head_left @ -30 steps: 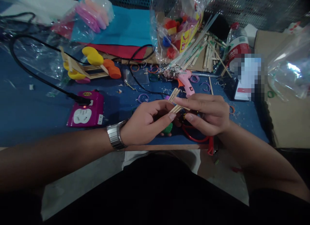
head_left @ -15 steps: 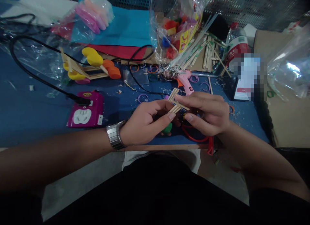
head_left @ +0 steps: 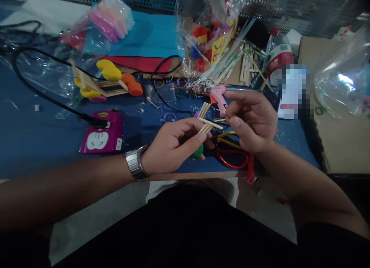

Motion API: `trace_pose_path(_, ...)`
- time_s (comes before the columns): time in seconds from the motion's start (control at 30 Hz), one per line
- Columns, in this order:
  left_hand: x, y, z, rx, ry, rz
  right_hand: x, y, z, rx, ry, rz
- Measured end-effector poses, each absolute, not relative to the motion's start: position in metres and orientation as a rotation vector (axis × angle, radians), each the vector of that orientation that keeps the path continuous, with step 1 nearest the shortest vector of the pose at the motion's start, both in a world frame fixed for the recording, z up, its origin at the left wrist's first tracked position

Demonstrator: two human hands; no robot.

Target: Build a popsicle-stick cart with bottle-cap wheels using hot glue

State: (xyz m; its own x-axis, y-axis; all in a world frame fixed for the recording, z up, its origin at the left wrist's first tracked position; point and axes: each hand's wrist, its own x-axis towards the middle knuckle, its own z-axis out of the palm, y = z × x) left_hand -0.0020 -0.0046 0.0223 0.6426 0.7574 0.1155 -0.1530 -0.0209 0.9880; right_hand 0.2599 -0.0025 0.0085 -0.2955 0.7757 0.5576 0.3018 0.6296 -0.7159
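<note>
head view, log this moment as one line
left hand: holding wooden sticks, one crosswise | right hand: open, no object visible, near pink glue gun | purple socket block: black plug inserted

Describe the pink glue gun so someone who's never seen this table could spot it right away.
On the blue table, find the right hand, then look just past its fingertips. The glue gun lies there: pale pink, with an orange trigger, the only pistol-shaped thing in view.
</note>
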Motion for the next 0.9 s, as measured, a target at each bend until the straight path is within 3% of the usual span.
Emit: trace_pose_path(0.9,-0.011,-0.005,0.017,1.538,0.319,0.982,0.262,0.012,0.02,-0.852,-2.027,0.585)
